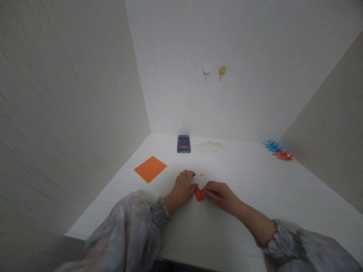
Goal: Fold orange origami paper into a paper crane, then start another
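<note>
A small folded piece of orange paper (199,194) lies on the white table (249,181) between my hands. My left hand (183,187), with a ring on one finger, rests on the table with curled fingers, its thumb pressed against the paper's left side. My right hand (218,193) pinches the paper's right edge with its fingertips together. A tiny orange scrap (201,175) lies just beyond the hands.
A stack of square orange sheets (150,168) lies to the left. A dark phone-like object (183,144) stands at the back wall. Folded blue and orange paper figures (279,150) sit at the far right. Two small hooks (214,71) hang on the wall.
</note>
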Tool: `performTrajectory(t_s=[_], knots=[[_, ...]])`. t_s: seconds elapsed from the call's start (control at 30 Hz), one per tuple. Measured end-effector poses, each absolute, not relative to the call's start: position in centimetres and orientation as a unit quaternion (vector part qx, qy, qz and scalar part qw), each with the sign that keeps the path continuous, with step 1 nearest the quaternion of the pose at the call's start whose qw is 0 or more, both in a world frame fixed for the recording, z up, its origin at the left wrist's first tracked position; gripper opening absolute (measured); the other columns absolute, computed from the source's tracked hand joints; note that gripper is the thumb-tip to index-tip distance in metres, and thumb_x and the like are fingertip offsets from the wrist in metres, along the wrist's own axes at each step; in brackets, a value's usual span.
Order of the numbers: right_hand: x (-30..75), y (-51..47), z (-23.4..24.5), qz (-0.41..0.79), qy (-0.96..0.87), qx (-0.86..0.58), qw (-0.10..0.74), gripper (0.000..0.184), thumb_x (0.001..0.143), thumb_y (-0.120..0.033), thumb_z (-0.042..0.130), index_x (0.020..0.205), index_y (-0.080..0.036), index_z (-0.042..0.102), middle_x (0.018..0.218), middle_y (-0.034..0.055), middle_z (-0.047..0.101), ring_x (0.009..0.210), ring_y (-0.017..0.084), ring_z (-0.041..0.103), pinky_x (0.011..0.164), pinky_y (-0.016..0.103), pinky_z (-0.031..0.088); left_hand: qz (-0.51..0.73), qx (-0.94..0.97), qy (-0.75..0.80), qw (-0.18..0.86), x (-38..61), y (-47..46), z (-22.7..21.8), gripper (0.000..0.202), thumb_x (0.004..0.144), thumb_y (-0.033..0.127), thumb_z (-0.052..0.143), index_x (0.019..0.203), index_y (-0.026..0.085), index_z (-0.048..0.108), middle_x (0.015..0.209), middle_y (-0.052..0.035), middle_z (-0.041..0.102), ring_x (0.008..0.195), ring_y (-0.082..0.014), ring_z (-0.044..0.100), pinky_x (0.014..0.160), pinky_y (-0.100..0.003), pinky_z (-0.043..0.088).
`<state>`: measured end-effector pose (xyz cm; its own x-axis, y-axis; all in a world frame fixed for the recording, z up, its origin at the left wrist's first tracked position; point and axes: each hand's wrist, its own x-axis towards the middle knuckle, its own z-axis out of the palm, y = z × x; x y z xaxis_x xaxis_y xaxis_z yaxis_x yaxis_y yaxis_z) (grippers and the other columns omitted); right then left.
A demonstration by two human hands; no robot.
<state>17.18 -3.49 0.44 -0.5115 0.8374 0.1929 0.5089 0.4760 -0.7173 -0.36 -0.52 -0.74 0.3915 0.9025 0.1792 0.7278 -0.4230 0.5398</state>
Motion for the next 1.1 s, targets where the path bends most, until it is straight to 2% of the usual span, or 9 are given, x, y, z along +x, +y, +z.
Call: performTrajectory(t_s=[0.13, 0.23, 0.33, 0.43, 0.53, 0.63, 0.77, 0.93, 1.1], knots=[[16.8, -3.0, -0.3, 0.304, -0.714, -0.541, 0.323, 0.026, 0.082, -0.033, 0.041, 0.074, -0.016, 0.059, 0.062, 0.0004, 0.057, 0.056, 0.012, 0.050, 0.051, 0.023, 0.038, 0.227, 0.808, 0.505, 0.201, -0.2, -0.5, -0.7, 0.033, 0.073, 0.019, 0.051, 0.106, 0.014, 0.046, 0.106, -0.0101, 0.049, 0.100, -0.0215, 0.043, 0.087, -0.036, 0.034], [15.9, -3.4, 0.1, 0.243, -0.738, -0.572, 0.262, 0.028, 0.078, -0.041, 0.045, 0.067, -0.017, 0.055, 0.056, 0.0001, 0.054, 0.051, 0.012, 0.047, 0.047, 0.024, 0.032, 0.238, 0.806, 0.503, 0.201, -0.2, -0.6, -0.7, 0.033, 0.073, 0.018, 0.051, 0.105, 0.014, 0.046, 0.105, -0.0094, 0.049, 0.100, -0.0213, 0.043, 0.089, -0.036, 0.033], [14.5, -4.4, 0.8, 0.131, -0.775, -0.585, 0.201, 0.030, 0.068, -0.046, 0.056, 0.069, -0.017, 0.055, 0.062, 0.0030, 0.057, 0.055, 0.015, 0.050, 0.055, 0.028, 0.034, 0.244, 0.804, 0.503, 0.202, -0.1, -0.8, -0.6, 0.034, 0.072, 0.017, 0.050, 0.106, 0.014, 0.046, 0.106, -0.0094, 0.049, 0.100, -0.0214, 0.043, 0.088, -0.036, 0.033], [13.7, -5.0, 1.0, 0.066, -0.790, -0.584, 0.173, 0.022, 0.073, -0.038, 0.052, 0.067, -0.017, 0.053, 0.068, 0.0061, 0.059, 0.062, 0.018, 0.052, 0.061, 0.030, 0.034, 0.250, 0.804, 0.498, 0.206, -0.1, -0.9, -0.5, 0.035, 0.071, 0.016, 0.051, 0.106, 0.013, 0.047, 0.106, -0.0100, 0.049, 0.100, -0.0217, 0.043, 0.089, -0.037, 0.033], [13.9, -5.1, 0.6, 0.086, -0.789, -0.584, 0.172, 0.014, 0.074, -0.029, 0.050, 0.067, -0.017, 0.053, 0.065, 0.0044, 0.059, 0.057, 0.016, 0.051, 0.056, 0.028, 0.033, 0.272, 0.790, 0.497, 0.236, 0.0, -1.0, -0.3, 0.035, 0.070, 0.016, 0.053, 0.104, 0.014, 0.047, 0.104, -0.0095, 0.050, 0.099, -0.0212, 0.044, 0.089, -0.038, 0.034], [14.6, -4.7, 0.3, 0.152, -0.773, -0.575, 0.219, 0.014, 0.075, -0.030, 0.050, 0.071, -0.018, 0.056, 0.063, 0.0026, 0.058, 0.053, 0.015, 0.050, 0.051, 0.026, 0.034, 0.338, 0.748, 0.493, 0.288, 0.0, -0.8, 0.0, 0.027, 0.075, 0.021, 0.049, 0.101, 0.015, 0.047, 0.100, -0.0081, 0.050, 0.091, -0.0176, 0.048, 0.085, -0.036, 0.038], [15.4, -4.2, 0.3, 0.239, -0.716, -0.550, 0.357, 0.025, 0.075, -0.041, 0.052, 0.084, -0.017, 0.057, 0.070, 0.0036, 0.059, 0.061, 0.016, 0.052, 0.055, 0.027, 0.041, 0.430, 0.661, 0.473, 0.393, 0.2, -0.7, 0.3, 0.021, 0.082, 0.032, 0.041, 0.095, 0.016, 0.047, 0.088, -0.0043, 0.052, 0.077, -0.0130, 0.050, 0.075, -0.030, 0.043], [15.7, -3.8, 0.7, 0.363, -0.626, -0.488, 0.489, 0.027, 0.073, -0.041, 0.057, 0.088, -0.018, 0.055, 0.081, 0.0058, 0.060, 0.075, 0.018, 0.056, 0.068, 0.031, 0.046, 0.444, 0.588, 0.332, 0.589, 0.7, -1.1, 0.4, 0.033, 0.071, 0.034, 0.059, 0.094, 0.015, 0.045, 0.090, -0.0046, 0.054, 0.079, -0.0123, 0.053, 0.074, -0.029, 0.043], [15.5, -4.0, 0.9, 0.437, -0.558, -0.459, 0.536, 0.028, 0.068, -0.040, 0.062, 0.086, -0.019, 0.054, 0.082, 0.0055, 0.061, 0.076, 0.019, 0.057, 0.070, 0.033, 0.047, 0.452, 0.532, 0.314, 0.643, 0.7, -1.5, 0.8, 0.043, 0.061, 0.028, 0.070, 0.094, 0.016, 0.046, 0.088, -0.0027, 0.055, 0.073, -0.0105, 0.055, 0.071, -0.028, 0.044]])
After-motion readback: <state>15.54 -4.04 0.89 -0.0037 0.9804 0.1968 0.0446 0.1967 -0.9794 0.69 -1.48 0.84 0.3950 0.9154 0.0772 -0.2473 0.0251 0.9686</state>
